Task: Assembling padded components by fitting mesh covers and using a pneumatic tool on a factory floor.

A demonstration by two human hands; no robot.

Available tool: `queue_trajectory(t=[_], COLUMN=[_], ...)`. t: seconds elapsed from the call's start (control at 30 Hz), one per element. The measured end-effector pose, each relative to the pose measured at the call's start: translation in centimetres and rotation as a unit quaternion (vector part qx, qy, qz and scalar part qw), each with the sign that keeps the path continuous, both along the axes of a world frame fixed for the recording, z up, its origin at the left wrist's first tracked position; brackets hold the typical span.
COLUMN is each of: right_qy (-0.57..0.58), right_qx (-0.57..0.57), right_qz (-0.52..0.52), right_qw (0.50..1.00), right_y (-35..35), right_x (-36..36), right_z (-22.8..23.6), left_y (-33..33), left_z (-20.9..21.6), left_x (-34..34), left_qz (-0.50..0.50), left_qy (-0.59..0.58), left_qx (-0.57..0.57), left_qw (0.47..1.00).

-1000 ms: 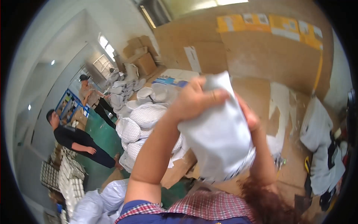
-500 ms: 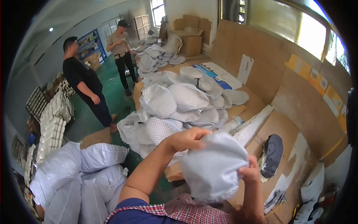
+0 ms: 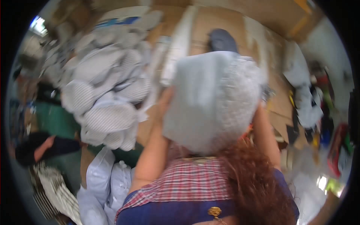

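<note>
A large grey fabric cover [image 3: 198, 101], smooth on its left part and textured on its right, is held up in front of my chest, blurred by motion. My left hand [image 3: 167, 98] grips its left edge, with most fingers hidden behind the fabric. On the opposite edge is my right hand [image 3: 258, 110], its fingers also largely out of sight. To the left lies a heap of similar rounded grey-white covers [image 3: 108, 116] with a grid-like surface. Beyond the held cover, a dark grey rounded piece [image 3: 223, 40] rests on the cardboard-covered table [image 3: 275, 107].
Stuffed white sacks [image 3: 99, 168] stand at lower left, near another person in dark clothes [image 3: 63, 148]. Beside them are stacked pale strips [image 3: 58, 187]. Blurred metal tools [image 3: 267, 92] lie right of the cover. Grey fabric [image 3: 309, 107] hangs at far right.
My view has swung right and downward. The cover has been turned, so its textured side now shows on the right, and both hands are at its side edges.
</note>
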State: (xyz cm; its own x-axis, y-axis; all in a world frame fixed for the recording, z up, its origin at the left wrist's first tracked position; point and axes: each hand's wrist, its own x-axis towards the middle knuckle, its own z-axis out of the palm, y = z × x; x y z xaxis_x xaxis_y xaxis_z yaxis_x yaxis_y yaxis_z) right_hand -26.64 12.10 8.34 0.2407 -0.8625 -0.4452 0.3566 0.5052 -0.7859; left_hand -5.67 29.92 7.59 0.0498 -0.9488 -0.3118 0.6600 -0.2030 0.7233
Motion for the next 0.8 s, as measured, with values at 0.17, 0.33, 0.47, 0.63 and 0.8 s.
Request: queue_trajectory(t=[0.17, 0.33, 0.47, 0.63, 0.8], right_qy=[-0.097, -0.164, -0.068, 0.012, -0.201], right_qx=[0.011, -0.088, -0.012, 0.072, 0.113], right_qz=[0.012, 0.048, 0.112, 0.123, 0.015], right_qw=[0.995, 0.981, 0.991, 0.990, 0.973], right_y=[-1.0, -18.5, -30.3, -35.0, -27.7], right_x=[-6.3, -5.4, -1.5, -4.0, -5.8], right_z=[-1.7, -1.4, -1.0, -16.9, -14.5], left_y=[-11.0, -25.2, -34.4, -33.5, -27.4], left_z=[-3.7, 0.5, -3.1, -10.9, -11.9], left_x=[-3.4, -1.4, 1.4, -5.2, -4.9], left_qz=[0.061, -0.068, -0.114, 0.099, 0.038], left_qy=[-0.029, 0.297, 0.321, 0.243, 0.331], left_qx=[-0.033, -0.215, -0.276, 0.064, 0.052], left_qw=[0.997, 0.928, 0.899, 0.963, 0.942])
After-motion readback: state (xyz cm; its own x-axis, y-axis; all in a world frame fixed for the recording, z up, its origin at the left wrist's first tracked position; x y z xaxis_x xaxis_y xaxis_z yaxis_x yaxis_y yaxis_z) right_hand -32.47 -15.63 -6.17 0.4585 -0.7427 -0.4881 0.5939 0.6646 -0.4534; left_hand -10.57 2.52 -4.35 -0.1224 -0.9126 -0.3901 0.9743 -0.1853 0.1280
